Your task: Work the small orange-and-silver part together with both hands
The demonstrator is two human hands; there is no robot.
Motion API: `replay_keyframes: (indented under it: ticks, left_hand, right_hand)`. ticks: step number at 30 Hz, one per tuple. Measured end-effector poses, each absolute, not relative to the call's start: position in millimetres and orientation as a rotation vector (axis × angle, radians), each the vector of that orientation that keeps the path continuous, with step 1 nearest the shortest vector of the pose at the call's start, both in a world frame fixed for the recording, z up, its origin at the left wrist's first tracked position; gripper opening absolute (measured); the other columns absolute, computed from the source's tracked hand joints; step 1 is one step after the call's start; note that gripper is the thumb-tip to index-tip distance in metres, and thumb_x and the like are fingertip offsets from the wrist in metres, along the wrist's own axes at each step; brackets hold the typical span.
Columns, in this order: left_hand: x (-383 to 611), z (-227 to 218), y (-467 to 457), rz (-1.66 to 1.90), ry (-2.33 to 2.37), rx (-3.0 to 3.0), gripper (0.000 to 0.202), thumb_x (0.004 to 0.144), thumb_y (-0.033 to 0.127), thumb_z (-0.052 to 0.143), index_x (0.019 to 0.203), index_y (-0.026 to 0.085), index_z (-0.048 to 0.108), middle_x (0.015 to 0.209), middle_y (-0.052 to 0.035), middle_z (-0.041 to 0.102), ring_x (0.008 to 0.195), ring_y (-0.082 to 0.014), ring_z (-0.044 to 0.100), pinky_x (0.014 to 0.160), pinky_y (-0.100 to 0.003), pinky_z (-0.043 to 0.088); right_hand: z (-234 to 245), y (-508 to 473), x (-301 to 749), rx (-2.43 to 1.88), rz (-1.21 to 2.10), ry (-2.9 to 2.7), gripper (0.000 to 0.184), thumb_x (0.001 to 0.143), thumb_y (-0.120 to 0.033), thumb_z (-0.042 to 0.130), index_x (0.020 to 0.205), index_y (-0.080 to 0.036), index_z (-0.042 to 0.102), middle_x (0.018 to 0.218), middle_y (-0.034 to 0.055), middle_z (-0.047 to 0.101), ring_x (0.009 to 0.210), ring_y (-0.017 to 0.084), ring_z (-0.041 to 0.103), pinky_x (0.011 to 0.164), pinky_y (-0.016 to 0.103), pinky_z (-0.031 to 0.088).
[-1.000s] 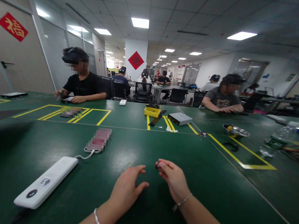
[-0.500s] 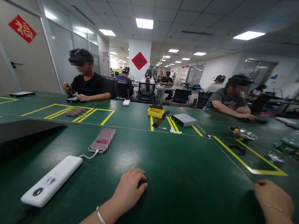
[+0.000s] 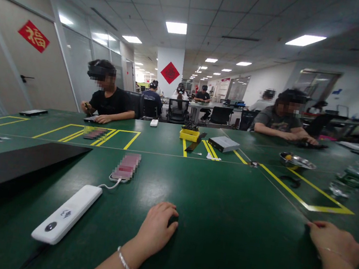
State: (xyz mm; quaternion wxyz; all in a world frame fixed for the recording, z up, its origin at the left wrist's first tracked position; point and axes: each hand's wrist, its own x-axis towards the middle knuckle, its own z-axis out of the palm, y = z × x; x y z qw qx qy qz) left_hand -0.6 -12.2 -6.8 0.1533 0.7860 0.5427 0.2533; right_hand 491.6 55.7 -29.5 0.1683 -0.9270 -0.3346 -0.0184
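My left hand [image 3: 158,225] rests on the green table [image 3: 223,204], back of the hand up. Its fingers bend loosely, a gap shows between thumb and forefinger, and nothing is held. A beaded bracelet circles that wrist. Over at the right, my right hand [image 3: 335,242] lies on the table with its fingers curled in; no object shows in it, though the palm side is hidden. Left of my left hand lies a white power bank [image 3: 68,213]. A short white cable [image 3: 111,186] joins it to a phone [image 3: 126,165] lying face blurred.
A black panel [image 3: 23,165] slopes at the left. Farther back are a yellow tray [image 3: 189,135], a grey box [image 3: 224,144], a metal bowl [image 3: 303,164] and a plastic bottle [image 3: 355,174]. Yellow tape [image 3: 326,209] marks areas. Two people sit across the table.
The view has shifted slightly, so most things sit a little farther right. Both hands keep nearly the same places on the table. The person at the right has moved their hands slightly.
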Motion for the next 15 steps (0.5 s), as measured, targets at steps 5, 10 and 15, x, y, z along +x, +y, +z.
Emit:
replay_keyframes:
  ticks: [5,10,15]
  left_hand:
    - [-1,-9,-12,0.71,1.566,2.253,0.019,0.074,0.023,0.05,0.092,0.025,0.056,0.109,-0.0009,0.054,0.107,-0.019,0.044,0.093,-0.038,0.031]
    - [0,-8,-11,0.701,1.578,2.243,0.024,0.074,0.023,0.05,0.097,0.023,0.054,0.109,-0.0025,0.054,0.107,-0.0197,0.044,0.094,-0.037,0.031]
    - [1,-7,-12,0.693,1.618,2.233,0.035,0.075,0.026,0.047,0.11,0.022,0.048,0.115,-0.0041,0.052,0.111,-0.0208,0.042,0.096,-0.039,0.029]
  right_hand:
    - [-22,51,472,-2.698,0.021,-0.769,0.049,0.07,-0.053,0.04,0.109,-0.026,0.052,0.113,0.0209,0.037,0.104,0.035,0.035,0.065,0.042,0.032]
    - [-8,52,432,-2.509,-0.391,-0.953,0.049,0.074,-0.047,0.036,0.11,-0.018,0.05,0.121,0.0156,0.034,0.111,0.034,0.026,0.083,0.045,0.028]
    - [4,63,348,-2.089,-0.432,-1.698,0.046,0.078,-0.037,0.035,0.111,-0.009,0.05,0.12,0.0157,0.04,0.115,0.028,0.028,0.094,0.043,0.022]
